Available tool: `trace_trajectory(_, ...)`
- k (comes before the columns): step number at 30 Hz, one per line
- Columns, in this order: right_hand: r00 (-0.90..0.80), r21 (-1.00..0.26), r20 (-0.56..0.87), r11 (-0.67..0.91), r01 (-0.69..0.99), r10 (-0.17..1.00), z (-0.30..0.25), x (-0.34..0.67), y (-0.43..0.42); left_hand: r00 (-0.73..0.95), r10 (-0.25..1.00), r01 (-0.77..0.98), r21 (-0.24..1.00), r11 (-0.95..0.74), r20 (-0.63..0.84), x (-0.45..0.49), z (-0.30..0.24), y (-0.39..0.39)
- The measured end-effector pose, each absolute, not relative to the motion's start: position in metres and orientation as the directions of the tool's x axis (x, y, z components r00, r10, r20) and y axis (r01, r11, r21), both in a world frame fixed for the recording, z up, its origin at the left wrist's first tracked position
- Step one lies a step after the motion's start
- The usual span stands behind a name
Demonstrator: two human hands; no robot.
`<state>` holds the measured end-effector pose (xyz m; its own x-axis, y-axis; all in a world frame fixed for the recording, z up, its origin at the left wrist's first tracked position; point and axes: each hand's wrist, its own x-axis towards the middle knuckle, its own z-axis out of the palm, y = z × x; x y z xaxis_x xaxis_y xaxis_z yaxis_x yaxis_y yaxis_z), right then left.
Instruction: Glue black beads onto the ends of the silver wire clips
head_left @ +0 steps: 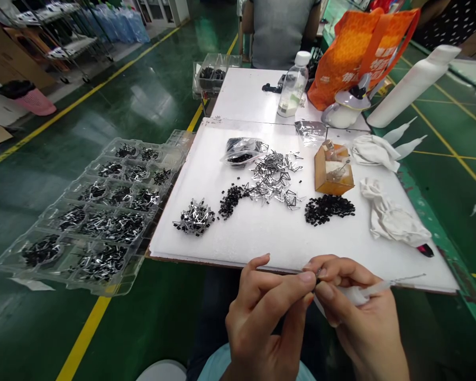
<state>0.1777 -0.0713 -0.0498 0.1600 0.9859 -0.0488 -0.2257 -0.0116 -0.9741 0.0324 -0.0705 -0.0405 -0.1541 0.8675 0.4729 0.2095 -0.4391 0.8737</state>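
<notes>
Just off the table's near edge, my left hand (265, 312) is closed, thumb and fingers pinching a tiny dark part (317, 281). My right hand (365, 317) meets it there, its thumb and forefinger at the same part, which the fingertips mostly hide. Tucked in my right palm is a small white squeeze bottle (356, 296), its thin tip pointing right. Ahead of my hands lie a pile of small black pieces (328, 209), a second black pile (230, 201), loose metal clips (275, 177) and a heap of clips with black ends (195, 217).
A wooden box (333, 182) holds small glass bottles. White gloves (396, 219) lie right, near a clear bottle (294, 87), an orange bag (357, 58) and a tall white bottle (414, 84). A compartment tray (69, 254) of parts stands left. A person (281, 34) sits opposite.
</notes>
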Motion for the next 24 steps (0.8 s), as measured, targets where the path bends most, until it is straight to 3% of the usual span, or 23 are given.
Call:
trace_trajectory(7, 0.249, -0.969, -0.104, -0.042, -0.243, 0.963, -0.044, 0.171, -0.072, -0.212, 0.864, 0.214, 0.885, -0.414, 0.456, 0.04, -0.042, -0.073)
trace_trajectory(15, 0.348, -0.996, 0.066, 0.085, -0.039, 0.935, -0.043, 0.165, -0.073, -0.17, 0.92, 0.065, 0.935, -0.348, 0.354, 0.035, -0.041, -0.069)
trace_trajectory(20, 0.34, -0.994, 0.079, 0.098, -0.039, 0.937, -0.052, 0.164, -0.073, -0.288, 0.957, -0.186, 0.979, -0.088, 0.031, 0.042, -0.039, -0.07)
trace_trajectory(22, 0.361, -0.993, 0.079, 0.104, -0.05, 0.929, -0.06, 0.176, -0.06, -0.259, 0.954, -0.317, 0.946, 0.067, -0.154, 0.041, -0.039, -0.068)
trace_trajectory(24, 0.455, -0.992, 0.129, 0.119, 0.05, 0.881, -0.067, 0.198, -0.034, -0.19, 0.93, -0.451, 0.869, 0.202, -0.315, 0.036, -0.04, -0.064)
